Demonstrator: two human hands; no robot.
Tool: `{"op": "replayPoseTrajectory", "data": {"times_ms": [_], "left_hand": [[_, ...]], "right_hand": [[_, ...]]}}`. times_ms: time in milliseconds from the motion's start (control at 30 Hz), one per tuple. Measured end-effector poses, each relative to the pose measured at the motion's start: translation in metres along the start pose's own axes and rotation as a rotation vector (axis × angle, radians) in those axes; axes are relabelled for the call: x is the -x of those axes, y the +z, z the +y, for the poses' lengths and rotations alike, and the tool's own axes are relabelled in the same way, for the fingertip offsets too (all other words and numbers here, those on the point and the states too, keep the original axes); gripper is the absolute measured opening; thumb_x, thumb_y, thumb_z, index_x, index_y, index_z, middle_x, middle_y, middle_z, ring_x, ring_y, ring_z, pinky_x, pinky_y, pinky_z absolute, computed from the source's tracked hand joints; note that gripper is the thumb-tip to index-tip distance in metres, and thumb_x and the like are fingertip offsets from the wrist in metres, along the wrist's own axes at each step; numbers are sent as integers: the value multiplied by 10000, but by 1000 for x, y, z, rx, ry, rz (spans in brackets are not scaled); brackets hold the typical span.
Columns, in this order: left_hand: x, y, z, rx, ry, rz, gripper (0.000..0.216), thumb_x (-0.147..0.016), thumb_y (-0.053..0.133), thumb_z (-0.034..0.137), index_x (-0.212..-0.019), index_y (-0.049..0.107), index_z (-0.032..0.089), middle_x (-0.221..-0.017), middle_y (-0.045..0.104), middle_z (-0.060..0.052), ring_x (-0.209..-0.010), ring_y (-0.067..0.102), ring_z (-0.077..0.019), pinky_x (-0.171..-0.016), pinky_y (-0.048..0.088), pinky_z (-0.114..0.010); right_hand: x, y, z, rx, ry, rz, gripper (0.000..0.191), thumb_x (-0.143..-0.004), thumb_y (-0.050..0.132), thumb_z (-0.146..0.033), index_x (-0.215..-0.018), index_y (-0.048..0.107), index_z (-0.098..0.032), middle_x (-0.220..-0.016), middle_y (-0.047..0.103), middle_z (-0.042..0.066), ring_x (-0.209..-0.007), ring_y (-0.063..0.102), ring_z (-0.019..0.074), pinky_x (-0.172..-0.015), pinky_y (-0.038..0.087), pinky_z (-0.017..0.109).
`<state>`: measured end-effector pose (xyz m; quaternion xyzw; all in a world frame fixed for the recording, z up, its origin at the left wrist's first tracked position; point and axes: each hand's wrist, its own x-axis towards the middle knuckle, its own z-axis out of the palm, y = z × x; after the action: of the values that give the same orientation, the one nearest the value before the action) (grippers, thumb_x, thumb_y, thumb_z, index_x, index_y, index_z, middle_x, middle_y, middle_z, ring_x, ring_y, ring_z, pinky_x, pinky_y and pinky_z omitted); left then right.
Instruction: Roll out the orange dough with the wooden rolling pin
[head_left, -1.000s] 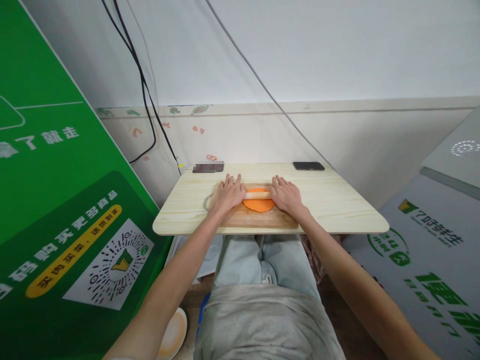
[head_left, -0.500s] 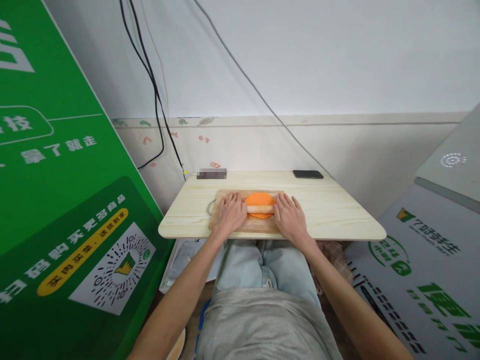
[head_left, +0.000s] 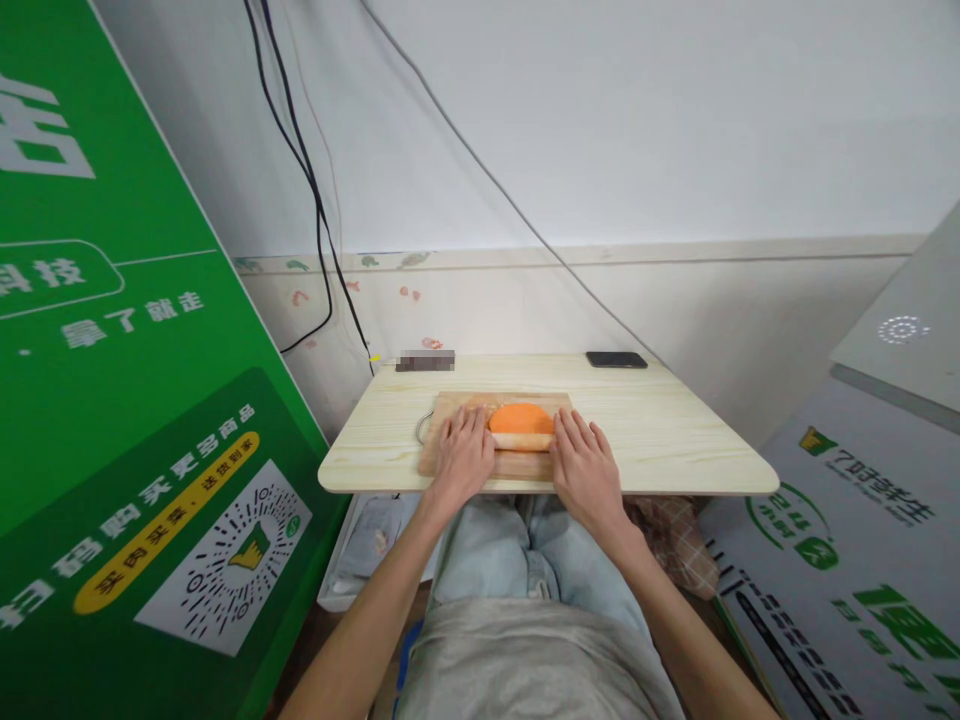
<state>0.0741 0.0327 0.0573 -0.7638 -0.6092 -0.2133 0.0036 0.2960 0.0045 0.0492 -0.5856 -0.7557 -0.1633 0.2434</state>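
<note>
A flat round of orange dough (head_left: 521, 417) lies on a wooden cutting board (head_left: 444, 405) on the small light-wood table (head_left: 675, 440). A pale rolling pin (head_left: 523, 441) rests across the near edge of the dough. My left hand (head_left: 463, 453) lies flat on the pin's left end, fingers stretched forward. My right hand (head_left: 587, 467) lies flat on its right end the same way. Both palms press down on the pin; its ends are hidden under them.
A black phone (head_left: 616, 359) lies at the table's far right edge, a small dark object (head_left: 424, 361) at the far left. Black cables (head_left: 315, 210) hang on the wall. A green signboard (head_left: 112, 420) leans at left, grey panels (head_left: 847, 520) at right.
Both hands have drawn the rolling pin toward me, from the dough's far part to its near edge. More of the orange round now shows beyond the pin.
</note>
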Motion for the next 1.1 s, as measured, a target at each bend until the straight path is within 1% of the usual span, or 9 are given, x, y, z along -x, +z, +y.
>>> {"op": "replayPoseTrajectory", "data": {"times_ms": [100, 200, 300, 433, 600, 733, 900, 1000, 1100], "left_hand": [[-12, 4, -4, -9, 11, -22, 607, -1104, 336, 275, -1697, 435, 188, -1720, 486, -115, -1647, 368, -330, -1329, 339, -575], [-35, 5, -7, -30, 10, -44, 617, -1107, 344, 285, -1710, 397, 166, -1720, 483, -139, -1646, 360, -343, -1321, 337, -590], [-58, 5, -8, -53, -17, -76, 617, -1108, 350, 301, -1703, 406, 149, -1714, 488, -157, -1650, 345, -358, -1329, 308, -590], [-72, 6, -10, -66, -26, -111, 595, -1105, 364, 307, -1686, 443, 209, -1720, 487, -134, -1656, 332, -358, -1321, 301, -614], [-53, 6, -13, -60, 69, -87, 562, -1125, 334, 292, -1658, 489, 204, -1721, 491, -108, -1658, 331, -338, -1338, 292, -579], [-27, 5, -11, -33, 64, -29, 538, -1139, 310, 295, -1614, 550, 213, -1709, 512, -75, -1649, 358, -317, -1328, 331, -582], [6, 5, -7, -43, 124, 58, 534, -1142, 332, 310, -1629, 537, 233, -1681, 550, -47, -1630, 393, -316, -1309, 375, -576], [22, 6, -6, -51, 156, 102, 532, -1148, 342, 341, -1634, 528, 233, -1695, 532, -58, -1639, 376, -317, -1317, 366, -569], [27, 5, -7, -45, 167, 107, 548, -1154, 321, 356, -1655, 495, 219, -1707, 515, -73, -1651, 351, -320, -1318, 359, -573]], "right_hand": [[-13, 4, 10, 2, -21, -43, 595, -1119, 280, -285, -1620, 556, -123, -1631, 587, 148, -1567, 490, 280, -1313, 309, 500], [-37, 7, 17, 6, -10, -149, 605, -1132, 244, -303, -1557, 615, -84, -1609, 609, 160, -1571, 484, 281, -1321, 300, 495], [-61, 7, 19, 8, 19, -232, 604, -1140, 230, -304, -1523, 645, -87, -1606, 620, 139, -1579, 472, 280, -1302, 338, 466], [-76, 4, 17, 24, 50, -278, 585, -1145, 248, -300, -1542, 629, -103, -1575, 652, 121, -1574, 477, 291, -1282, 363, 452], [-54, 1, 16, -10, 1, -215, 571, -1151, 235, -296, -1463, 692, -153, -1549, 675, 120, -1511, 540, 261, -1271, 365, 449], [-26, 3, 14, -11, -46, -73, 536, -1149, 301, -300, -1509, 653, -118, -1564, 656, 150, -1519, 532, 291, -1296, 321, 496], [7, 6, 7, 10, -85, 87, 474, -1133, 396, -259, -1512, 657, -145, -1545, 675, 138, -1503, 555, 308, -1276, 346, 503], [21, 5, 3, 12, -81, 120, 467, -1122, 436, -250, -1530, 645, -163, -1549, 673, 131, -1516, 543, 311, -1270, 357, 504], [24, 3, 3, 23, -87, 103, 488, -1116, 425, -215, -1559, 616, -140, -1585, 641, 134, -1534, 522, 316, -1282, 340, 506]]}}
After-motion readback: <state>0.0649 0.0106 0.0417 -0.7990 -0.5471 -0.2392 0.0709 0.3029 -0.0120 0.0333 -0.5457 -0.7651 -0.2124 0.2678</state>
